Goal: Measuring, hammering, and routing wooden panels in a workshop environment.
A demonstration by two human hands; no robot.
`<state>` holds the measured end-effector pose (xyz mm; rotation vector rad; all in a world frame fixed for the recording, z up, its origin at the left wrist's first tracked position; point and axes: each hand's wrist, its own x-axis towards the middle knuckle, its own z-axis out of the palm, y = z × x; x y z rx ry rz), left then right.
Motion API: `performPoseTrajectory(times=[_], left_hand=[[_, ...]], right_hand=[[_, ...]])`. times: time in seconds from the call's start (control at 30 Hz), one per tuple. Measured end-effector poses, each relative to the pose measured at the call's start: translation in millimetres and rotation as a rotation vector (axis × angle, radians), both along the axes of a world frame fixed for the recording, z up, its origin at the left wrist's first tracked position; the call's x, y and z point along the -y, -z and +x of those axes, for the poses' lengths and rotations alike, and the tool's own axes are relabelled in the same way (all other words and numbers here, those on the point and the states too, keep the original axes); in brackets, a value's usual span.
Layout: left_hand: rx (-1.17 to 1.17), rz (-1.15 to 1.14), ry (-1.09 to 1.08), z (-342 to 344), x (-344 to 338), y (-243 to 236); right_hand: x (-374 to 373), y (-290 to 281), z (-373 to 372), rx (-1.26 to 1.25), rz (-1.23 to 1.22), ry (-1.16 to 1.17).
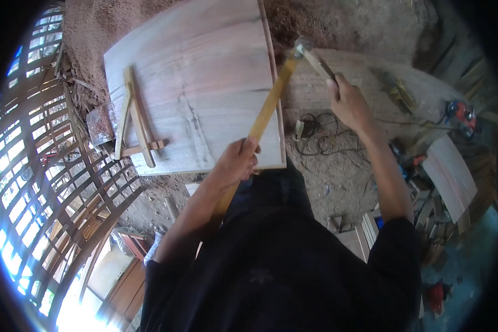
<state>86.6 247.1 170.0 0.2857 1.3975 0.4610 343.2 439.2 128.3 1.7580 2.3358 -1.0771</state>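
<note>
- The left hand (239, 160) is closed around a long wooden strip (271, 105), which slants across the right edge of the pale bench (216, 77).
- The right hand (348, 102) grips a hammer (318, 63) by its handle; the blurred head is at the strip's far end, contact unclear.
- A three-piece wooden frame (141, 127) lies on the bench's left side.
- A dark cable (320, 145) lies coiled on the ground.

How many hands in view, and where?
2. Left hand wraps the long wooden strip, over the near edge of the pale board; right hand grips the hammer, right of the board. No others visible.
</note>
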Motion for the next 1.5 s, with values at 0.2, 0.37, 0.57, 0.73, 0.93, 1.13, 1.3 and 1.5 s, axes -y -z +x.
performPoseTrajectory(times=[0.2, 0.37, 0.57, 0.73, 0.93, 1.13, 1.3, 1.5], left_hand=[[0.004, -0.010, -0.034, -5, 3, -4], [0.086, 0.009, -0.054, -18, 1, -11], [-0.189, 0.231, -0.250, -83, 24, -3], [-0.668, 0.326, -0.317, -140, 27, 98], [-1.259, 0.545, -0.191, -152, 3, 138], [-1.554, 0.434, -0.065, -139, -5, 142], [-1.506, 0.486, -0.238, -143, -4, 144], [-1.408, 0.636, -0.416, -152, -2, 158]], right_hand=[[-1, -34, -17, -0.041, -0.098, 0.118], [5, -44, -11, -0.118, 0.017, 0.270], [32, -50, 2, -0.430, -0.036, 0.654], [69, -12, 7, -0.435, -0.021, 0.687], [97, 4, 4, -0.302, -0.172, 0.583], [97, -16, -41, -0.379, -0.199, 0.513], [89, -26, -95, -0.265, -0.068, 0.239], [79, -11, -176, -0.339, -0.006, -0.143]])
